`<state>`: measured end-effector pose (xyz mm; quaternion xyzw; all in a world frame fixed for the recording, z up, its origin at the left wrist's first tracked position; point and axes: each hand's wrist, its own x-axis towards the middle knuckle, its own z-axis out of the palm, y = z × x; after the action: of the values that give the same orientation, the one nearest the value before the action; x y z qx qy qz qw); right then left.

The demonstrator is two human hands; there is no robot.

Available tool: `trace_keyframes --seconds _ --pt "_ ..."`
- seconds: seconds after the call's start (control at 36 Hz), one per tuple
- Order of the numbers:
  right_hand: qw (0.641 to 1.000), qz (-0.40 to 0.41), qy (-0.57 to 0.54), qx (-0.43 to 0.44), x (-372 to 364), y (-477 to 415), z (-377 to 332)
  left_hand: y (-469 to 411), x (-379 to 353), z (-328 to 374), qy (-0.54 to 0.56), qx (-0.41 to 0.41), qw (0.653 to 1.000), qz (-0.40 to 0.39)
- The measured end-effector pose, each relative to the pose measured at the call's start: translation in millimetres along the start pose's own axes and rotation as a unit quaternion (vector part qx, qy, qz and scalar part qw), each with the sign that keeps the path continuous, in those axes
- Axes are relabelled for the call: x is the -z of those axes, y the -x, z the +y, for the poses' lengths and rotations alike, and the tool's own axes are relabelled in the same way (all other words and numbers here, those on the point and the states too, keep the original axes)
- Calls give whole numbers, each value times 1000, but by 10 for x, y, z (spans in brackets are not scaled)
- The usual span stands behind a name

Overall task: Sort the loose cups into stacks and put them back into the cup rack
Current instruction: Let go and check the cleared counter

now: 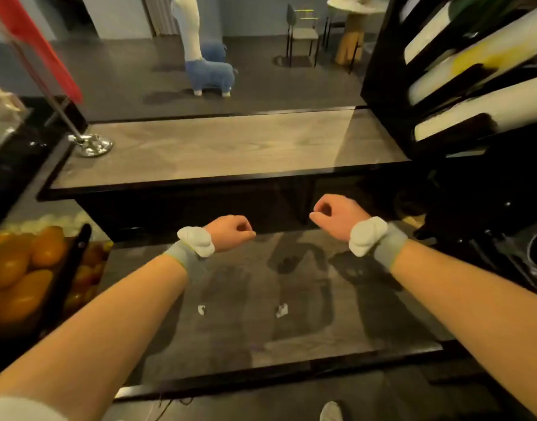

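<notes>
Head | cup rack (pixel 382 86) stacks slant up-right (far right) | left hand (pixel 229 231), right hand (pixel 334 214) curled, holding nothing

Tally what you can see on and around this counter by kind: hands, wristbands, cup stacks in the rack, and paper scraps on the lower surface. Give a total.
Hands: 2, left hand and right hand, both loosely curled and holding nothing
Wristbands: 2
Cup stacks in the cup rack: 3 visible
Paper scraps: 2
Total: 9
</notes>
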<state>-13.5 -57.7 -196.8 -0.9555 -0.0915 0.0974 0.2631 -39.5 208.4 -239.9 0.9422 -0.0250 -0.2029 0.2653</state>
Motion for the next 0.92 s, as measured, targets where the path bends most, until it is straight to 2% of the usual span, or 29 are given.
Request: trace_keyframes --seconds 0.11,0.31,0.42,0.58,0.81,0.92 --pt "997 -68 -11 -39 -760 115 109 109 -524 -568 -22 77 997 -21" --pt "978 -189 66 -61 -1704 189 271 278 -1112 -1333 -23 197 978 -69" --pt "961 -246 100 -74 -2089 201 324 283 -1375 -1664 -21 242 969 -38" --pt "950 -273 144 -47 -2533 237 439 315 -1652 -1678 13 256 966 -46" --pt "954 -271 114 -53 -2745 148 561 269 -1947 -1914 7 205 978 48" --pt "951 -282 95 -85 -2648 180 631 251 -1995 -1892 14 186 981 57"
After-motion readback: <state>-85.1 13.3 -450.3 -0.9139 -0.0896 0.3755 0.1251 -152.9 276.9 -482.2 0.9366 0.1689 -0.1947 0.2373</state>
